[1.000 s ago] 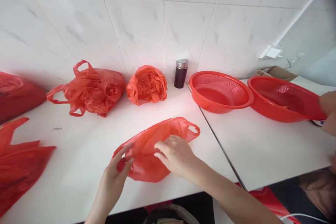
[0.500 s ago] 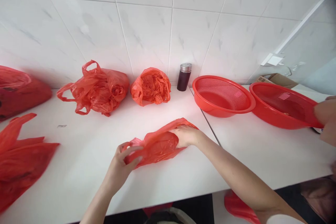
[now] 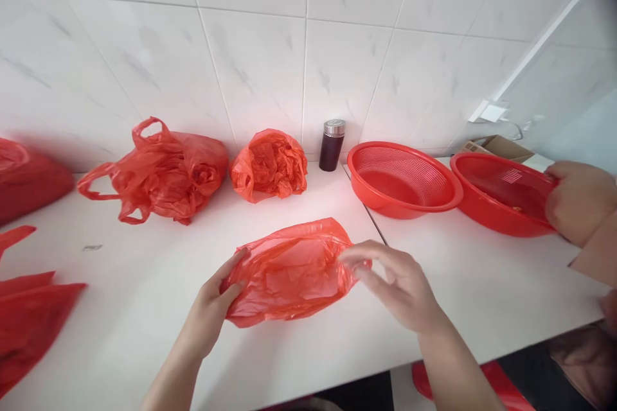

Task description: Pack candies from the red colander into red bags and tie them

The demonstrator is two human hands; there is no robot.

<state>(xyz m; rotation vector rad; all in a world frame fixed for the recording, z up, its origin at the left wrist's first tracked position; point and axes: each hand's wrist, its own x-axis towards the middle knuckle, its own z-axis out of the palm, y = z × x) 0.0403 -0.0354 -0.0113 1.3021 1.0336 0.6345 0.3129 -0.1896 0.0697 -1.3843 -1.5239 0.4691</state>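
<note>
Loosely held, a thin red bag [image 3: 289,273] lies on the white counter [image 3: 144,282], in front of the dark bottle [image 3: 332,145].
Left hand [image 3: 212,311] pinches its left edge; right hand [image 3: 400,282], fingers spread, only touches the right edge, so the slippery film could slide free or tear if tugged.

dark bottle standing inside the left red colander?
No, the dark bottle stands on the white counter against the tiled wall, just left of the colander and outside its rim.
</note>
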